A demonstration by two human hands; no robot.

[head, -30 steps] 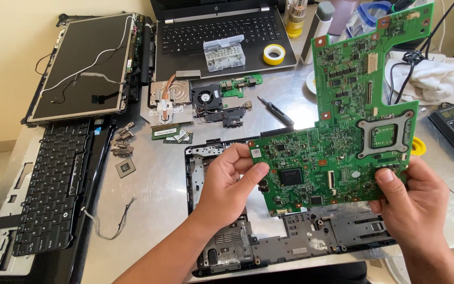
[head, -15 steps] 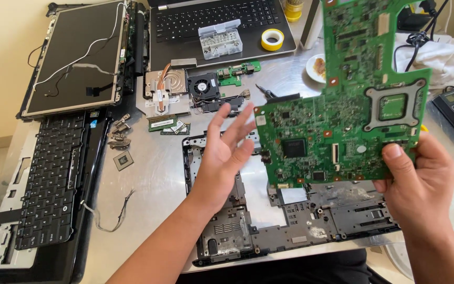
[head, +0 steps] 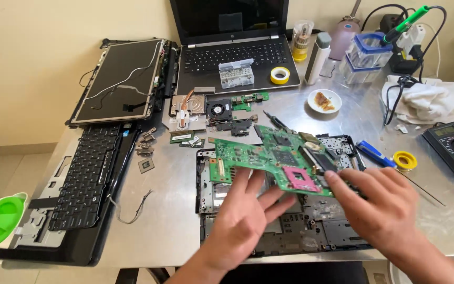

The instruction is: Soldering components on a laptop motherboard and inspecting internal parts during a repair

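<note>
Steel table (head: 174, 221): green circuit board (head: 258, 155), yellow tape roll (head: 280, 75)

We see the board (head: 269, 158): green, irregular outline, lying near flat with its component side up, a pink square socket near its right end, a white connector at its left. It hangs just above the black base (head: 290, 231), an open laptop shell lying flat on the table.
</note>
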